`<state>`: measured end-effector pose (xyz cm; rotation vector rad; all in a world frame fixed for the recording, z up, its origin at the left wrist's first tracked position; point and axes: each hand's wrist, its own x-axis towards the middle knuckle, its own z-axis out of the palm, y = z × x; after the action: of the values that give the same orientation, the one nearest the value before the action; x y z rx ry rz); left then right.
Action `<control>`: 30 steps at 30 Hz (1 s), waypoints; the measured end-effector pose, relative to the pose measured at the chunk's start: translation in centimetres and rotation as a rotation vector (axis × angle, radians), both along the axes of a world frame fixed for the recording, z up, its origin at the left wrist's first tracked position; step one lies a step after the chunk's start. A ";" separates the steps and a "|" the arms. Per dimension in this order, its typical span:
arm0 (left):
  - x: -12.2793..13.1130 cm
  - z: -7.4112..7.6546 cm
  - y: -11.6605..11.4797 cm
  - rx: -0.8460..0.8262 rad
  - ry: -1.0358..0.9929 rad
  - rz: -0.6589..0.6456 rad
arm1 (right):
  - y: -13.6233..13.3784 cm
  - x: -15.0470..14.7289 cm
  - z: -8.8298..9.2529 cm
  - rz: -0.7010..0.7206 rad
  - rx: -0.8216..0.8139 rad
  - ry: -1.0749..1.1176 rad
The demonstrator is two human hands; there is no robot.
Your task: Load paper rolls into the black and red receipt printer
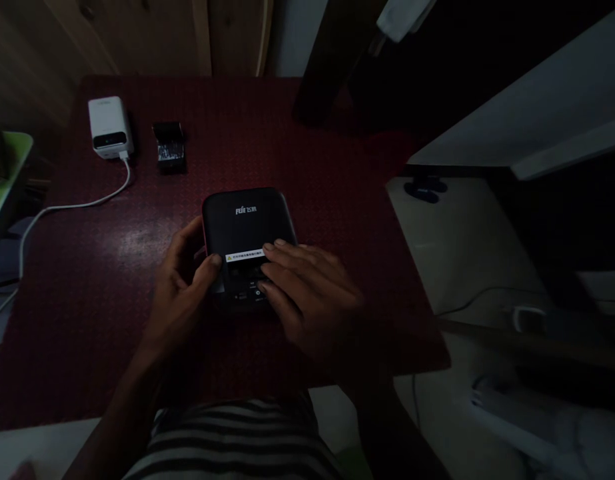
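Observation:
A small black box-shaped device (247, 230), which looks like a portable printer, sits on the dark red tabletop. It has white lettering on its lid, a white warning sticker across the middle, and small marked buttons along the near end. My left hand (184, 283) grips its left side, thumb on top beside the sticker and fingers along the edge. Over the right near part lies my right hand (312, 287), its fingers stretched out and resting on the device near the sticker and buttons. Part of the panel is hidden under those fingers.
At the far left of the table (122, 320) stand a white power bank (108, 127) with a white cable (82, 205) plugged in and a small open black case (170, 148). Dark slippers (424, 189) lie on the floor to the right. The room is dim.

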<state>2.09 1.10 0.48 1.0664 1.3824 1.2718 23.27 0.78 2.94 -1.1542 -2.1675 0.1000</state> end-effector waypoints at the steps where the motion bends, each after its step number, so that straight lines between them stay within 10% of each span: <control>1: 0.0 -0.1 -0.1 -0.006 -0.011 0.007 | 0.0 0.1 -0.1 0.012 0.003 0.018; 30: 1.3 0.4 -2.4 -0.076 -0.170 0.061 | -1.5 2.2 -2.4 -0.366 -0.234 0.385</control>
<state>3.34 -1.30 0.93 0.8493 1.3314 1.3122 25.43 -0.73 0.58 -1.5070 -1.6134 0.3886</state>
